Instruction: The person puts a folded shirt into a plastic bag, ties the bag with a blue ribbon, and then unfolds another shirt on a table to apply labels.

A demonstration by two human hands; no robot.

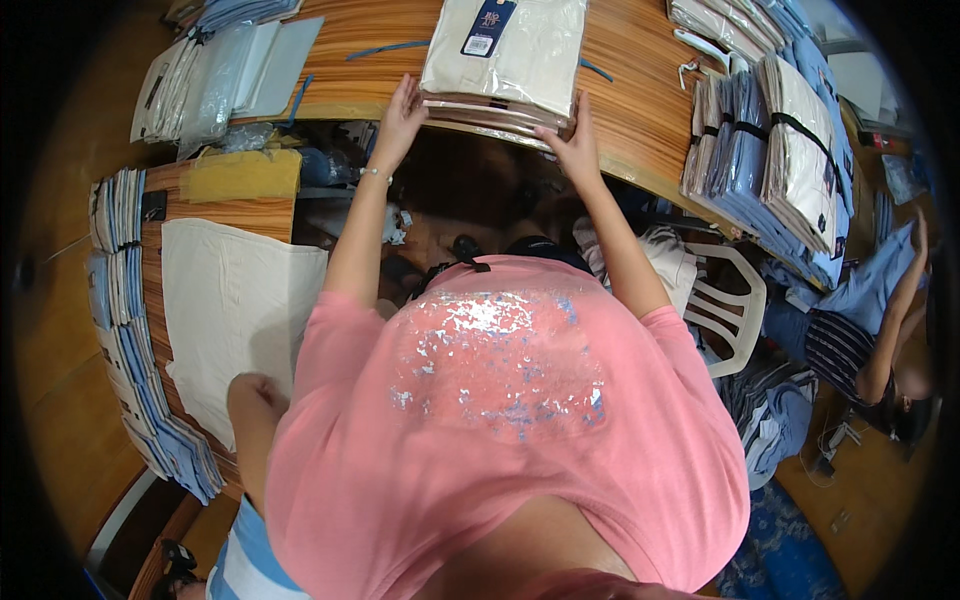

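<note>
A stack of cream folded garments in clear plastic bags (500,75) lies at the front edge of the striped wooden table. On the top garment is a dark blue hang tag (489,28) with a white label. My left hand (400,125) holds the stack at its near left corner, fingers pointing up along the side. At the near right corner my right hand (572,145) grips it, thumb across the front edge and fingers along the side. A blue strip (385,49) lies on the table left of the stack, and part of another blue strip (597,69) shows on the right.
Bundles of bagged garments with black bands (795,150) stand on the table's right. More bagged garments (205,90) lie at the far left. A co-worker's hand (258,390) rests by cream cloth (235,300) on a side table. A white plastic chair (735,310) and another person (850,350) are on the right.
</note>
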